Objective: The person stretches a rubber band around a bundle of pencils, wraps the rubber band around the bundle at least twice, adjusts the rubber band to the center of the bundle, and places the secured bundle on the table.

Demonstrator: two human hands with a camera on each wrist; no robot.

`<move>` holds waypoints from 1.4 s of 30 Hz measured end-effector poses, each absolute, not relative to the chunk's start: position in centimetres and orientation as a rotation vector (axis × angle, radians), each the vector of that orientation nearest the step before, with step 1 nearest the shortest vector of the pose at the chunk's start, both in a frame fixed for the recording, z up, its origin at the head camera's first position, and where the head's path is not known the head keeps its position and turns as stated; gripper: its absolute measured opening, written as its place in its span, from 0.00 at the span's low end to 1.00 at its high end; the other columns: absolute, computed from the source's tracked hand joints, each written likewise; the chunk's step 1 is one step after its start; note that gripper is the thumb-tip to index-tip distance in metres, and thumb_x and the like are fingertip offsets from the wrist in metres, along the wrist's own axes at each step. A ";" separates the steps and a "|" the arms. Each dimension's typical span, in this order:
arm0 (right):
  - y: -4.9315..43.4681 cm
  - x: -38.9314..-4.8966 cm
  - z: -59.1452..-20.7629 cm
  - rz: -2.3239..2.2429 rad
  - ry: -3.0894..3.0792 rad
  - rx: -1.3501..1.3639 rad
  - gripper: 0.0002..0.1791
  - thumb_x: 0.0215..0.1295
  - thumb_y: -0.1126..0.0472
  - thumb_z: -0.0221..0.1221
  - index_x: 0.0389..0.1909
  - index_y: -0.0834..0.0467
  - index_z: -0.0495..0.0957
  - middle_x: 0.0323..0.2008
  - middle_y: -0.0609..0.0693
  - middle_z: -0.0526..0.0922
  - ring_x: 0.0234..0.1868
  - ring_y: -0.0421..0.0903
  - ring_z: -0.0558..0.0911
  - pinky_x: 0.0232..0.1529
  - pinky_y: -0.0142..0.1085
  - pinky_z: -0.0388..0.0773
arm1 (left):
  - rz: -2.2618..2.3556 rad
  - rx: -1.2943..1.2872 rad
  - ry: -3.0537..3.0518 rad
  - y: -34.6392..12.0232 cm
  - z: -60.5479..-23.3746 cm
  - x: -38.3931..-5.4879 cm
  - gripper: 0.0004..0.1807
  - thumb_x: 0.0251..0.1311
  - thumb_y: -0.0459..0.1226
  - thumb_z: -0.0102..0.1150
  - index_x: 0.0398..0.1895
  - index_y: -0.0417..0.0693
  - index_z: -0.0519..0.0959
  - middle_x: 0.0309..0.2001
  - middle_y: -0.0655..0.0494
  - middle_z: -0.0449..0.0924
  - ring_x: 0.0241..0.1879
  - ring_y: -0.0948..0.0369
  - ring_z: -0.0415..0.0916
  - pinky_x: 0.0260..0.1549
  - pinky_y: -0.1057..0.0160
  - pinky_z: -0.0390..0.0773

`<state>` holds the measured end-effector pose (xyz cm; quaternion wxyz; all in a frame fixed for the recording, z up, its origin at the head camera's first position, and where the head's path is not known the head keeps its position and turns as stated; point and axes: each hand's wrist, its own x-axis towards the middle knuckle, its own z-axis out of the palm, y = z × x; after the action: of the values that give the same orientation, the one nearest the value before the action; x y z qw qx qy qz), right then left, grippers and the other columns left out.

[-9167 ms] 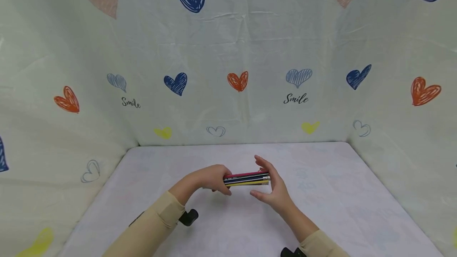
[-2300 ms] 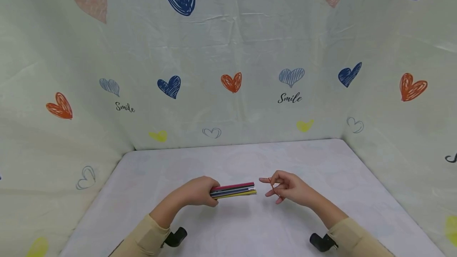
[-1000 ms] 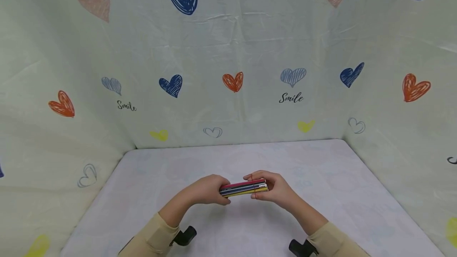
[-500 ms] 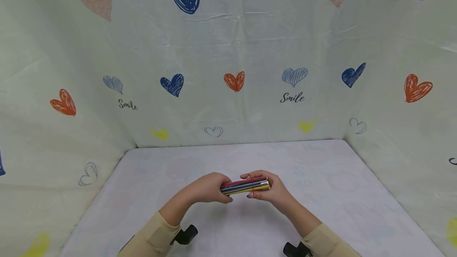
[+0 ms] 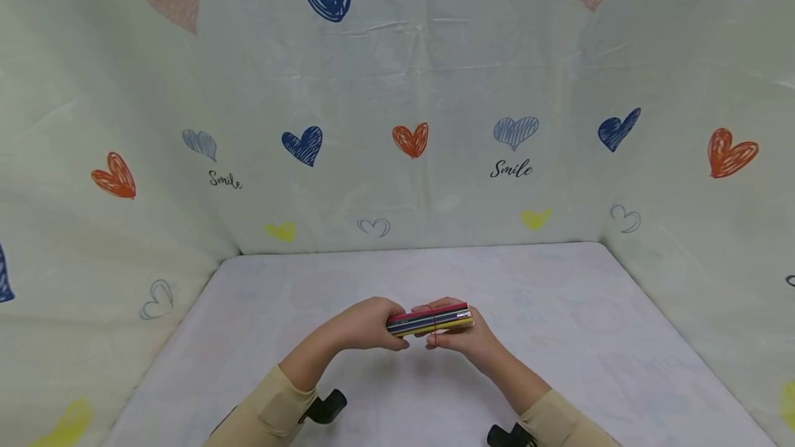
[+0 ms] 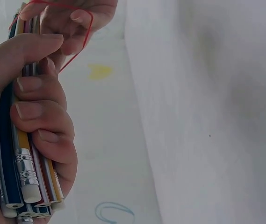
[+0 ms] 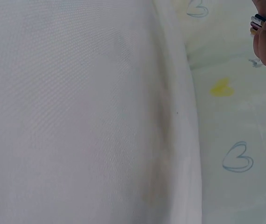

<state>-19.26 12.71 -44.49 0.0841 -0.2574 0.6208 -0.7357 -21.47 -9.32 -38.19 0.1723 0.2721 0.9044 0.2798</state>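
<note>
In the head view my left hand [image 5: 366, 326] grips a bundle of pencils [image 5: 413, 323], red, dark blue and yellow, held level above the table. The left wrist view shows its fingers and thumb wrapped round several pencils [image 6: 6, 140], some with white erasers [image 6: 31, 192]. A thin red rubber band [image 5: 435, 326] crosses the bundle near its right part. My right hand [image 5: 467, 342] has its fingers behind the bundle and its thumb in front, keeping the band stretched. Seen from the left wrist, the red loop [image 6: 92, 28] stands out wide beside the pencils, round the right hand's fingers.
A white-covered table [image 5: 559, 336] lies under both hands. Behind and at the sides hangs a pale curtain [image 5: 459, 74] printed with hearts. Black wrist cameras [image 5: 328, 407] sit at both beige cuffs [image 5: 288, 381].
Earlier the right hand held the band apart from the pencils, to their right. It has brought the band over their ends and slid it left along the bundle, closer to the left hand.
</note>
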 end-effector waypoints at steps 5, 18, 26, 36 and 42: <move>13.2 -19.4 -44.9 -2.085 1.945 -0.751 0.21 0.62 0.69 0.63 0.53 0.73 0.72 0.42 0.64 0.84 0.39 0.50 0.86 0.36 0.40 0.82 | 0.842 0.777 2.562 -9.7 -38.2 -21.6 0.08 0.50 0.37 0.73 0.30 0.46 0.82 0.23 0.62 0.78 0.25 0.62 0.73 0.30 0.63 0.76; 14.0 -19.2 -45.1 -1.986 1.979 -1.254 0.12 0.68 0.77 0.45 0.31 0.71 0.78 0.37 0.68 0.81 0.45 0.51 0.80 0.48 0.38 0.77 | 0.862 0.753 2.645 -11.3 -36.9 -22.0 0.12 0.51 0.39 0.72 0.36 0.43 0.83 0.28 0.61 0.79 0.29 0.61 0.75 0.34 0.60 0.78; 14.6 -19.5 -45.2 -1.984 1.950 -1.228 0.09 0.66 0.74 0.47 0.35 0.69 0.76 0.33 0.61 0.82 0.44 0.46 0.80 0.52 0.39 0.72 | 0.911 0.765 2.637 -11.8 -36.1 -22.1 0.11 0.52 0.38 0.71 0.36 0.43 0.83 0.27 0.61 0.79 0.28 0.61 0.74 0.31 0.61 0.77; 14.9 -19.2 -44.1 -2.120 1.545 -1.305 0.12 0.56 0.79 0.39 0.35 0.75 0.70 0.30 0.51 0.78 0.33 0.42 0.79 0.44 0.37 0.73 | 1.017 0.696 2.634 -12.4 -36.6 -22.7 0.09 0.54 0.36 0.70 0.35 0.41 0.81 0.27 0.58 0.79 0.27 0.59 0.73 0.29 0.60 0.77; 13.6 -18.7 -42.9 -2.278 1.372 -1.422 0.17 0.46 0.75 0.29 0.30 0.67 0.67 0.22 0.59 0.65 0.28 0.48 0.68 0.39 0.41 0.65 | 1.126 0.586 2.658 -12.3 -36.9 -23.1 0.11 0.55 0.37 0.70 0.39 0.41 0.81 0.31 0.55 0.79 0.29 0.57 0.73 0.30 0.60 0.77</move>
<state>-18.66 13.61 -42.92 0.0631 -0.4707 0.4540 -0.7539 -23.13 -12.29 -36.87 0.0976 0.1981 0.8980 0.3805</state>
